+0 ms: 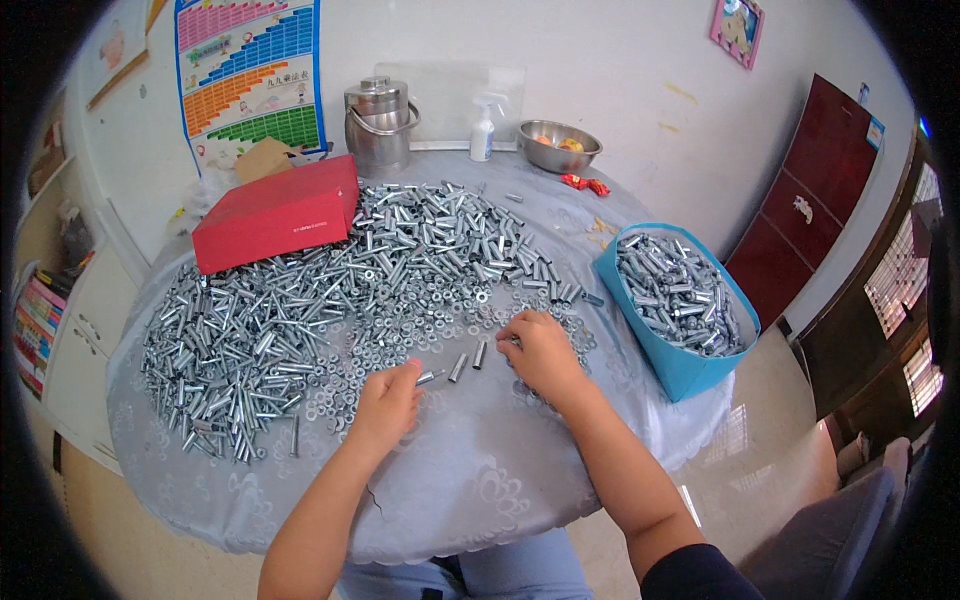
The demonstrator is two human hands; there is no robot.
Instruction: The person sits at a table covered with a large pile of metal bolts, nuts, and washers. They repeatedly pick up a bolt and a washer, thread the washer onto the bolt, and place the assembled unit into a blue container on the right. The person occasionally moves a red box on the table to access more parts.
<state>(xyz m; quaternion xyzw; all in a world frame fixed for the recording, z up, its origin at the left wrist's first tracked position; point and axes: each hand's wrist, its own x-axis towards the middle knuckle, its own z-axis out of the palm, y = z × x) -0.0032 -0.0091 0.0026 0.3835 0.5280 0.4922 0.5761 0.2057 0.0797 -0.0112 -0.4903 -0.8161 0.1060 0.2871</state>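
Bolt assembly [431, 377], silvery and shiny, pokes rightward from the left hand [388, 405], pinched between thumb and fingers; its thick cylindrical body narrows to a thin tip. Just right of it, two smooth metal sleeves [458, 368] lie apart on the grey tablecloth [430, 490]. The right hand [540, 352] curls its fingers down among small nuts; whether they grip one, I cannot tell. Farther right, a blue bin [690, 376] holds similar glossy metal pieces.

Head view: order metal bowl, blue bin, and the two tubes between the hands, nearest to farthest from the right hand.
From the right hand:
1. Two tubes, just left
2. Blue bin, to the right
3. Metal bowl, farther beyond
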